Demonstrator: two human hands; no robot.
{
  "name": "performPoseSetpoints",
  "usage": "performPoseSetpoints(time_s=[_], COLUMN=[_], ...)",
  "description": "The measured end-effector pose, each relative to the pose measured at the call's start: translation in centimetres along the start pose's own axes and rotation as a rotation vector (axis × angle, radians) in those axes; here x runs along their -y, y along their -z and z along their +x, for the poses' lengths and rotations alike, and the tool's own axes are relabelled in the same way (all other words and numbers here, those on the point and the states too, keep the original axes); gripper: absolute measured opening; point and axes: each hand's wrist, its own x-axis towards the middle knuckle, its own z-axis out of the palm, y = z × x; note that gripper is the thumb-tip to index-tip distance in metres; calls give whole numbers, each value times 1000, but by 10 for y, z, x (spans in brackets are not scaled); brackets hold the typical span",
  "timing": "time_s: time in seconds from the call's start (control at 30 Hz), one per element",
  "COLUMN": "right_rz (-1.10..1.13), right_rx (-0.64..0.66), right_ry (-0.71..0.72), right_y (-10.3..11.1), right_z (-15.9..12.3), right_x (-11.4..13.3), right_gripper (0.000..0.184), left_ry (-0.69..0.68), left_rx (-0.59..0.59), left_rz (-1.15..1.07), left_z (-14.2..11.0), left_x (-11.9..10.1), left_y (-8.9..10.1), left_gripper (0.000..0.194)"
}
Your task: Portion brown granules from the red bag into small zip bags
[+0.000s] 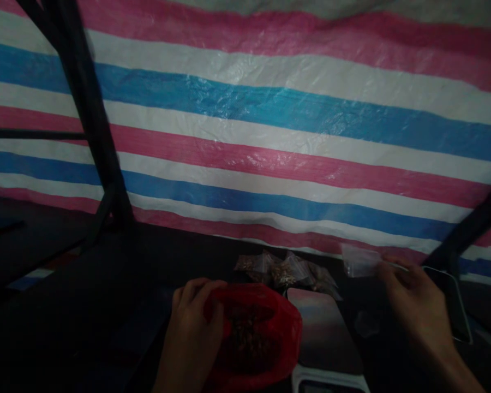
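My left hand (194, 327) grips the left rim of an open red plastic bag (288, 327). Small brownish pieces (251, 338), too dark to name, lie inside that bag. Off to the right, my right hand (417, 300) pinches a clear zip bag (358, 262) by its right end; it looks flat, with no contents visible. Between the hands sits a digital scale (323, 333) with a bare metal plate, touching or close beside the red bag. Behind the scale lie several filled clear zip bags (286, 271) holding similar small pieces.
A dark phone-like slab (450, 303) lies beyond my right hand. A small clear plastic piece (367, 323) rests on the dark table right of the scale. Striped plastic sheeting (270, 147) hangs at the back, with a dark metal post (92, 114) at left and another (474, 224) at right.
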Motion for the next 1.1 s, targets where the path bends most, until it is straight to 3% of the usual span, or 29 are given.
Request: performPoseSetpoints(time_s=[0.13,0.27,0.43,0.53,0.63,0.87,1.1], right_rz=[-315,-469,-583,-565,-560,-511,-574], right_rx=[64,223,341,469,546,579,621], right_ry=[-162,-149,46,151,146,59,44], right_y=[27,31,-9,-46,-72,-74,-81], right_z=[26,27,20,16,13,21,16], right_x=[-52,-73,-51,-32,-25,-34,-27], right_gripper=[34,15,35,32,28,33,33], left_ry=[3,6,5,-34,-88,-183,-269], left_rx=[-8,-13,-26,-45,-84,-149,-168], left_rz=[-13,-16,-11,-12,-2,40,36], left_z=[4,10,10,8,5,0,-3], left_x=[6,13,11,4,-2,-8,-10], left_y=[-1,-2,0,3,6,12,8], left_gripper=[35,33,30,28,27,25,22])
